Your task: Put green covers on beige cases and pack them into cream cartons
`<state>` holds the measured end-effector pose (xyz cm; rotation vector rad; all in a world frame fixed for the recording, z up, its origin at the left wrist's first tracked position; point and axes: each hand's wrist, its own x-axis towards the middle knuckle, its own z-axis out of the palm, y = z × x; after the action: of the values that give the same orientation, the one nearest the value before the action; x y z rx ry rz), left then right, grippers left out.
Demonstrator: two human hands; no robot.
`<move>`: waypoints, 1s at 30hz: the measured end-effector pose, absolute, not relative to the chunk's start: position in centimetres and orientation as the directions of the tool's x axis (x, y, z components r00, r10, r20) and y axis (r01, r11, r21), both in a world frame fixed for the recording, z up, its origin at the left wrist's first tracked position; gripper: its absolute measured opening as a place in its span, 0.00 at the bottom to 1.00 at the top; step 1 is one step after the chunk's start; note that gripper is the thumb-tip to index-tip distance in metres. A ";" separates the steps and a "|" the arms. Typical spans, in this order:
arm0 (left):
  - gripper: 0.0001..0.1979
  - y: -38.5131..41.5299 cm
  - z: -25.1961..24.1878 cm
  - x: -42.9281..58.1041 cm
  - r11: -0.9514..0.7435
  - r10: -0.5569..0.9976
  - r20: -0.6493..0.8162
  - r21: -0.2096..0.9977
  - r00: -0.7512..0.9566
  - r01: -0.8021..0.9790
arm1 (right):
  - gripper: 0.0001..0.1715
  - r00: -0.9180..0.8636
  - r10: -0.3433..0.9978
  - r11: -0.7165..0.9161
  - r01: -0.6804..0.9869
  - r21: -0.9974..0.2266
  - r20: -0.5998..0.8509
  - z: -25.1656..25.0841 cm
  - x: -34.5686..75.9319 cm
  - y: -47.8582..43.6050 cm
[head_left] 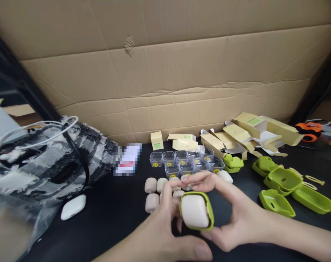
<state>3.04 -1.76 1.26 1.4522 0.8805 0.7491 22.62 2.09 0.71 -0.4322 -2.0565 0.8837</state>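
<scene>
While fingers [203,179] arch wide, green-rimmed case [197,211] held between

Between your left hand [163,225] and right hand [241,214], a case [194,211] sits in a cover [211,217]. From it, cups [186,167] rest at twelve o'clock, cartons [237,131] at one, more covers [284,179] at two, another case [73,207] at nine.
</scene>
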 end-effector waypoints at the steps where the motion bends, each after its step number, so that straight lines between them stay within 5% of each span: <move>1: 0.35 -1.2 1.7 2.5 -0.101 0.894 0.009 0.978 0.449 0.181 | 0.35 -0.552 0.605 0.672 -0.032 -0.740 0.574 0.7 22.7 2.1; 4: 0.10 1.9 3.3 0.2 -0.333 0.936 0.214 0.795 0.280 0.507 | 0.30 -0.457 0.695 0.586 -0.086 -0.806 0.554 0.8 23.0 2.5; 10: 0.21 8.7 3.5 -4.1 -0.292 0.956 0.217 0.683 0.196 0.669 | 0.23 -0.417 0.766 0.464 -0.168 -0.870 0.489 0.7 23.5 4.2; 16: 0.15 10.7 1.0 -4.6 -0.244 0.963 0.087 0.687 0.255 0.685 | 0.26 -0.441 0.782 0.450 -0.089 -0.888 0.441 0.6 23.6 4.5; 26: 0.18 3.6 5.1 -0.4 -0.397 0.909 0.375 0.642 0.182 0.656 | 0.26 -0.334 0.741 0.613 -0.018 -0.790 0.583 2.1 24.5 4.7; 30: 0.19 0.6 3.3 3.0 -0.250 0.944 0.145 0.901 0.297 0.354 | 0.22 -0.354 0.708 0.664 0.038 -0.747 0.612 2.3 24.6 4.1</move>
<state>2.99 0.59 3.30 1.7686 1.1742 0.9340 24.63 4.06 2.30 -0.5939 -1.8163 0.7868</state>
